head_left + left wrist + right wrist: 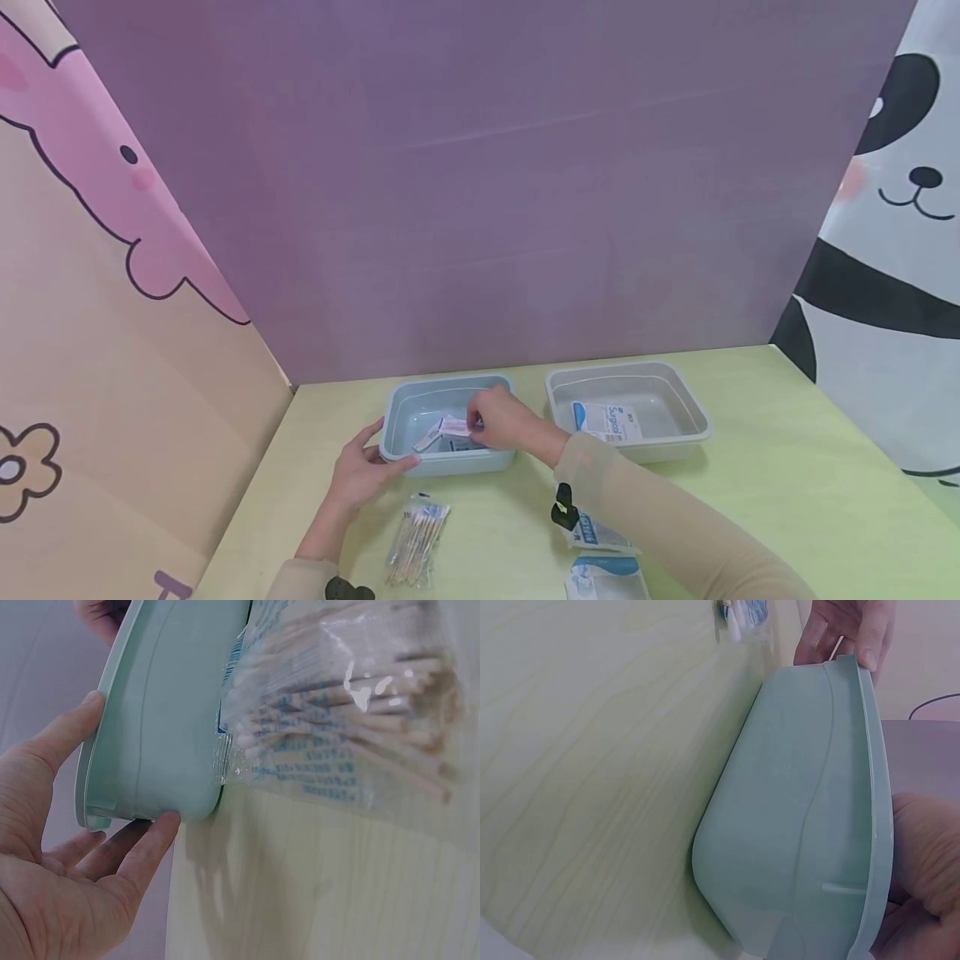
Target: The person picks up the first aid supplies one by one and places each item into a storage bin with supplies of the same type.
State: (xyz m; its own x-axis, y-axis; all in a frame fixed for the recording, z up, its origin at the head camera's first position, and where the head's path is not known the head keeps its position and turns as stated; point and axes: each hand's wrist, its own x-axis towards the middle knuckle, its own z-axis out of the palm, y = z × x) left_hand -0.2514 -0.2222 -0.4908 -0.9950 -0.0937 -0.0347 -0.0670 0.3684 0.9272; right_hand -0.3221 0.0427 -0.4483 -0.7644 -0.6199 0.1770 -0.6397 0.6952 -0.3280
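A light blue plastic basin [461,463] stands at the back of the table, with several small boxes inside. My left hand [362,475] grips its left front corner, thumb on the rim and fingers against the outer wall. Over the right side, my right hand [501,417] reaches in with curled fingers and pinches the end of a small white box [454,426] with pinkish print. Its fingertips are partly hidden, and in the right wrist view the basin wall [780,802] covers them. Another small white box [428,437] leans beside it.
A clear bag of cotton swabs [417,542] lies in front of the basin. To the right, a grey-white basin [678,442] holds a "Surgical" packet [609,422]. Blue-and-white packets [607,577] lie near the front, partly under the right sleeve. A purple wall [525,208] rises behind the table.
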